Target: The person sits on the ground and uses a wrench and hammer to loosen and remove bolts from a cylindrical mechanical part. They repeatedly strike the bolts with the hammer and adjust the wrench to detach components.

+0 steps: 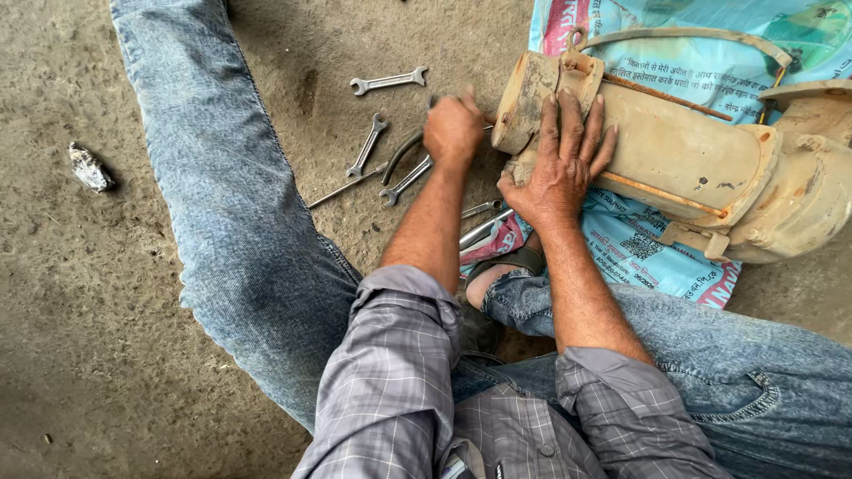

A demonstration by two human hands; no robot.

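Two bare hands: right hand [561, 168] flat on rusty, cylindrical pump [683, 160].

There is one view, from the camera on my head, looking almost straight down at my lap and the concrete floor [106, 293] in front of me. It sits close: my sleeves fill the bottom edge of the frame, my legs spread to either side, and my hands reach toward the upper middle.

1. A grey double-ended open steel spanner [388, 82] lies alone on the dusty concrete floor [80, 355].
2. A small pale, jagged stone [90, 168], possibly rubble, lies well apart at the left.
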